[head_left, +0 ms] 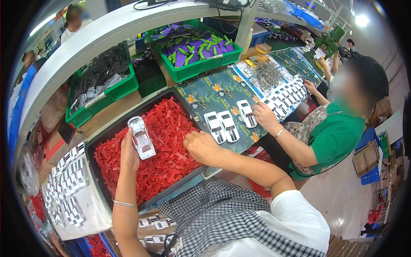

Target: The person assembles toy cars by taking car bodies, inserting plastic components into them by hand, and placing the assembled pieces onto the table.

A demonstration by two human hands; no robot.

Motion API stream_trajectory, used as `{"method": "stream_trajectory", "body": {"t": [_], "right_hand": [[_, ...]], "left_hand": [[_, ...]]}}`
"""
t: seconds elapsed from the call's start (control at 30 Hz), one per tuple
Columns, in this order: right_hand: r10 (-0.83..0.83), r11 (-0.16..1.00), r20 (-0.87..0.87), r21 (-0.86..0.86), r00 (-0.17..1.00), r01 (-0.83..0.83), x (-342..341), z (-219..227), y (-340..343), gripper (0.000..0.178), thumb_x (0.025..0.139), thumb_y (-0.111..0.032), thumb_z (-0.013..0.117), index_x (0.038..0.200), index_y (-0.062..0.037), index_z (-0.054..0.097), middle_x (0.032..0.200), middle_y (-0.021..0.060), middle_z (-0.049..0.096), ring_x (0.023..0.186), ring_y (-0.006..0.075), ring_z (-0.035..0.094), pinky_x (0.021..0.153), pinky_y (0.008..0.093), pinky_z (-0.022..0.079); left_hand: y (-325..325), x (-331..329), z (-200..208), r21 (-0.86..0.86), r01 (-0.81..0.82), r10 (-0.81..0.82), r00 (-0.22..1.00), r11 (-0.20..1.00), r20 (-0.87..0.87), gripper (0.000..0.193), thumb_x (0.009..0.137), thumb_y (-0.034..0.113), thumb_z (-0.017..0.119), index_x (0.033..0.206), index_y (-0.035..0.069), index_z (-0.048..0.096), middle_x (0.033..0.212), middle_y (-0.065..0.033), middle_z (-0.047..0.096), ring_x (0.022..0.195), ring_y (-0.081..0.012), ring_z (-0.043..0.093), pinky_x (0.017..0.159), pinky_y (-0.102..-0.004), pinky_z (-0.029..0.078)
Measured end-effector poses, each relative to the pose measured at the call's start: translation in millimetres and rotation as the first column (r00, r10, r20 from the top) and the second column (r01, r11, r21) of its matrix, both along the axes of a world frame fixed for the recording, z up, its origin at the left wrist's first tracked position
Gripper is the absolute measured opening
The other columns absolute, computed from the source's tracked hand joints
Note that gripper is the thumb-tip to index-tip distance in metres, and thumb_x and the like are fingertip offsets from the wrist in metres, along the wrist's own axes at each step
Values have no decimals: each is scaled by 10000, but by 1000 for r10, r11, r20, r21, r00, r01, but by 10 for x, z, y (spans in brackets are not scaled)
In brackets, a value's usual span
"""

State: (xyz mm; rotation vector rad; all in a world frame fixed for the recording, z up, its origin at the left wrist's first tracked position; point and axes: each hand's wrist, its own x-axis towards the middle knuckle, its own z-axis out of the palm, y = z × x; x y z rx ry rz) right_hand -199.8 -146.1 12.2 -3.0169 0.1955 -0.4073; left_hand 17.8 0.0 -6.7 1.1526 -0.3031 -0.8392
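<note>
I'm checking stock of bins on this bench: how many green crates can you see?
2. One green crate at the bench's back left holds grey parts; the other green crate, further right, holds purple and green parts. More may be hidden behind the white curved shelf.

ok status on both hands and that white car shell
Left hand gripping white toy car shell above tray. Right hand in red plastic parts. Nothing blocking.

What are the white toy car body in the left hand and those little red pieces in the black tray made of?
The white car body in the left hand looks like moulded plastic, glossy, with soft highlights. The red pieces look like small moulded plastic parts, even in colour, piled in the black tray, likely plastic too. The right hand rests on them.
</note>
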Motion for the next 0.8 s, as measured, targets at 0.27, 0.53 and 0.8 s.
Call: {"method": "stream_trajectory", "body": {"t": [0.27, 0.53, 0.8], "right_hand": [[8, 946, 504, 276, 864, -170, 381, 328, 110, 131, 724, -46, 677, 827, -62, 597, 861, 58, 569, 818, 253, 580, 704, 359, 487], [4, 981, 530, 163, 848, -106, 524, 112, 214, 146, 669, -79, 722, 797, -94, 654, 1039, 58, 550, 1000, 268, 505, 845, 414, 380], [-58, 979, 535, 197, 843, -57, 542, 150, 227, 140, 683, -87, 722, 812, -91, 669, 1123, 90, 541, 1089, 290, 483, 901, 439, 338]], "left_hand": [[-73, -337, 68, -24, 63, -62, 997, 998, 52, 314, 996, 303, 429, 1089, 44, 579, 985, -75, 637, 843, -166, 632, 738, -349, 550], [-60, -577, 165, -82, 152, -149, 988, 985, 40, 293, 1011, 263, 438, 1187, 52, 541, 1080, -30, 597, 986, -113, 569, 860, -308, 477], [-57, -624, 239, -47, 137, -136, 990, 989, 24, 279, 1010, 236, 438, 1192, 47, 534, 1074, -31, 599, 975, -102, 575, 826, -284, 491]]}}
